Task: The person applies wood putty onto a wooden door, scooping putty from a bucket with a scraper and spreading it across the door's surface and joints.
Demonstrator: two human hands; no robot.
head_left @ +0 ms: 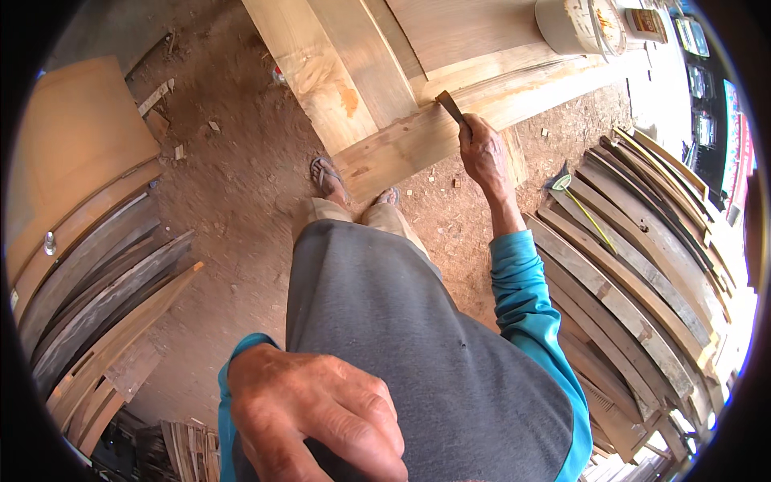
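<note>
Label on the small tub (645, 26), right end of the work surface: print present, too small to read. Bucket (569, 24) just beside it is pale, with orange-brown smears at the mouth.

Right arm: stretched forward, teal sleeve (522, 277) bunched below the wrist, back of the hand up. Right hand (484, 149) is closed around one scraper (450, 107), dark blade pointing forward and left. Scraper is over the near edge strip of the wooden panel (393, 153), right of the near left corner; contact between blade and wood cannot be told.

Left arm: bent close in. Left hand (329, 410) is high in front of the dark grey shirt (385, 305), back up, fingers loosely curled; palm hidden, so cannot tell whether it grips anything.

Counts: scraper, 1; bucket, 1; small tub, 1; sandalled feet, 2, at the panel's near left corner. An orange-brown patch (348, 100) marks the board along the left edge. Many planks (634, 265) lie on the right; too overlapped to count.
</note>
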